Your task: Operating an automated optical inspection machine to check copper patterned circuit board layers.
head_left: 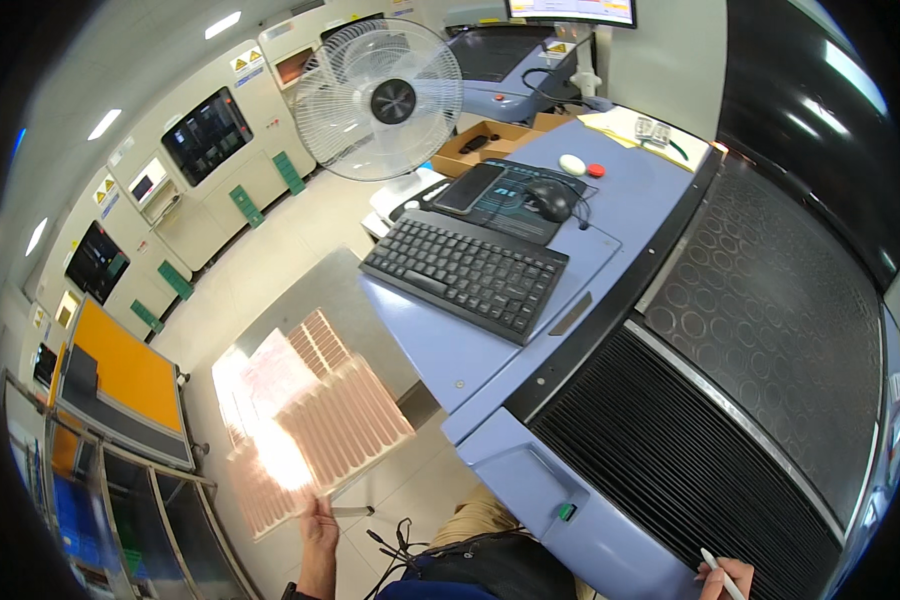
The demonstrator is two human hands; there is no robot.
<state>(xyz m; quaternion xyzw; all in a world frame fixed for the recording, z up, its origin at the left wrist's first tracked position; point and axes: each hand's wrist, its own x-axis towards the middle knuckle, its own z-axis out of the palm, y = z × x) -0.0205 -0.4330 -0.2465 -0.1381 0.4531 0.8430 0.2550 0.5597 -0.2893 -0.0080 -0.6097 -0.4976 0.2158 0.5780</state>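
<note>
your left hand (319, 525) pinches the near edge of a thin clear sheet (315, 420) printed with rows of copper-coloured strips, thumb on top and fingers under it. the sheet hangs out over the floor, to the left of the blue desk (620, 215) and below the keyboard (465, 272) as the head view shows it. glare from a ceiling light washes out the part of the sheet nearest your hand.

your right hand (727, 580) sits at the bottom edge, to the right of the desk, beside the black ribbed panel (690, 460) of the machine. it is closed around a slim white pen (718, 572), tip pointing up and left.

to handle the sheet well, i'd say keep your grip on the bare margin, not on the strips, so you leave no marks on the pattern. it looks thin and floppy, held from one edge only, so it may sag or crease; hold it level and tilt it a little away from the light until the washed-out patch clears. keep the pen tip well apart from the sheet.

behind the keyboard lie a mouse (548, 200) and a phone (467, 188); a fan (378, 98) stands beyond the desk.
</note>
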